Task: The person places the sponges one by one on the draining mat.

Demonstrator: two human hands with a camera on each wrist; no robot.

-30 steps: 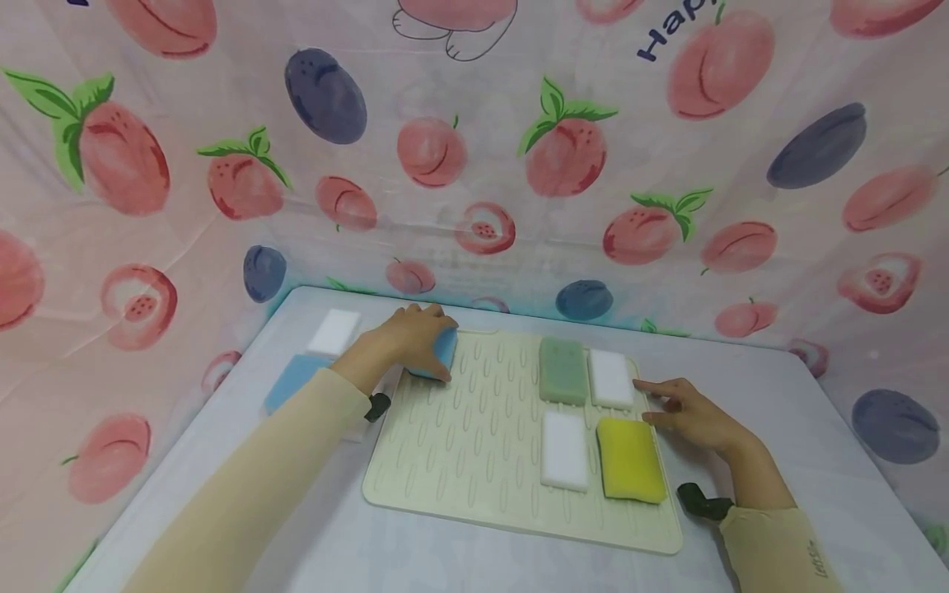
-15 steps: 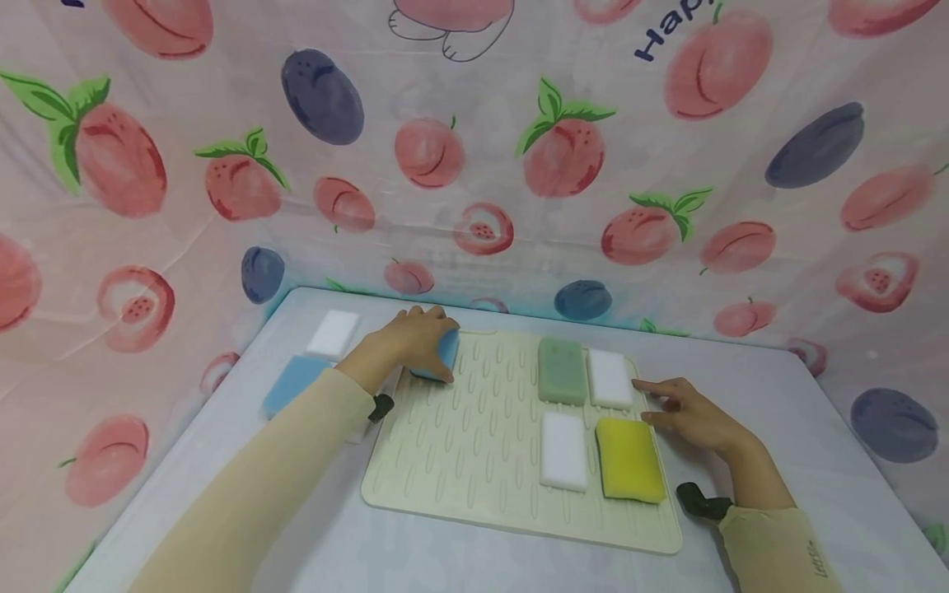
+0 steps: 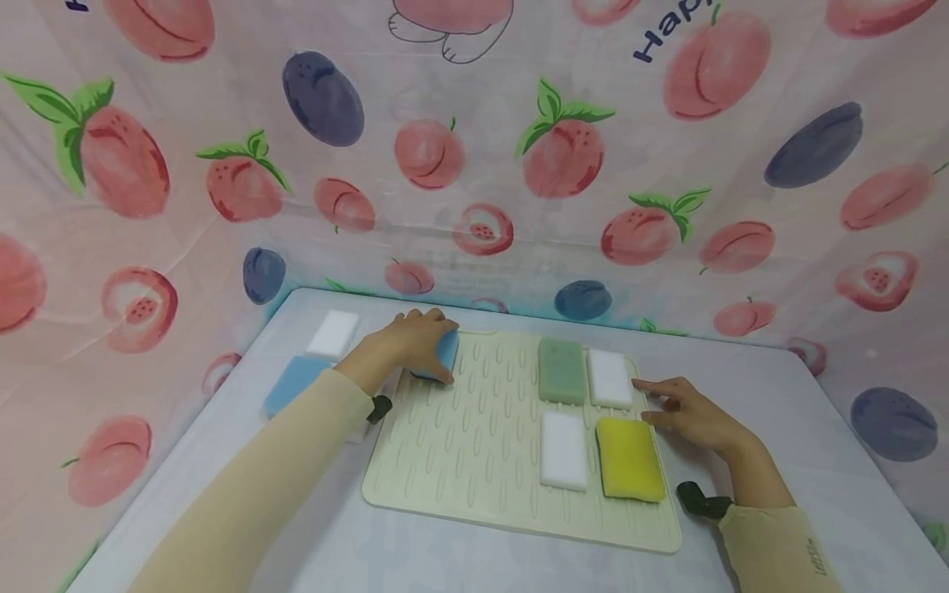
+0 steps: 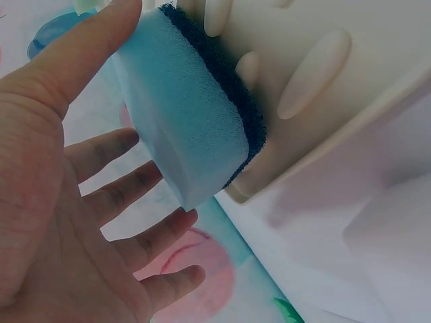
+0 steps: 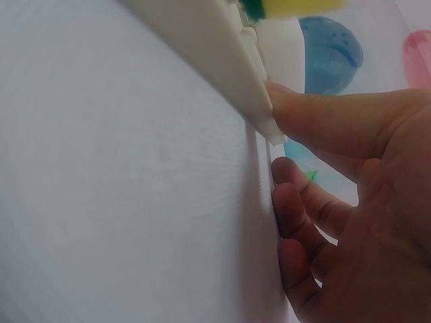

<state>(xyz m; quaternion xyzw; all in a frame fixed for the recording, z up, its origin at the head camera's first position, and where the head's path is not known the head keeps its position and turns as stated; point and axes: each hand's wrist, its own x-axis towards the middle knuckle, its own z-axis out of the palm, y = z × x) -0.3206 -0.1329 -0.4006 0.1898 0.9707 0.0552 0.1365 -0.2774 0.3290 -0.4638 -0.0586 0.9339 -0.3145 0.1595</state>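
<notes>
At the back left corner of a cream ridged drying mat, my left hand holds a blue sponge between thumb and fingers. In the left wrist view the dark scouring side of this sponge faces the mat. My right hand rests at the mat's right edge, its index finger stretched toward a white sponge. The right wrist view shows the thumb touching the mat's rim and the other fingers bent against the table.
A green sponge, a second white sponge and a yellow sponge lie on the mat's right half. Left of the mat are another white sponge and a blue one, partly behind my sleeve. A fruit-print curtain backs the table.
</notes>
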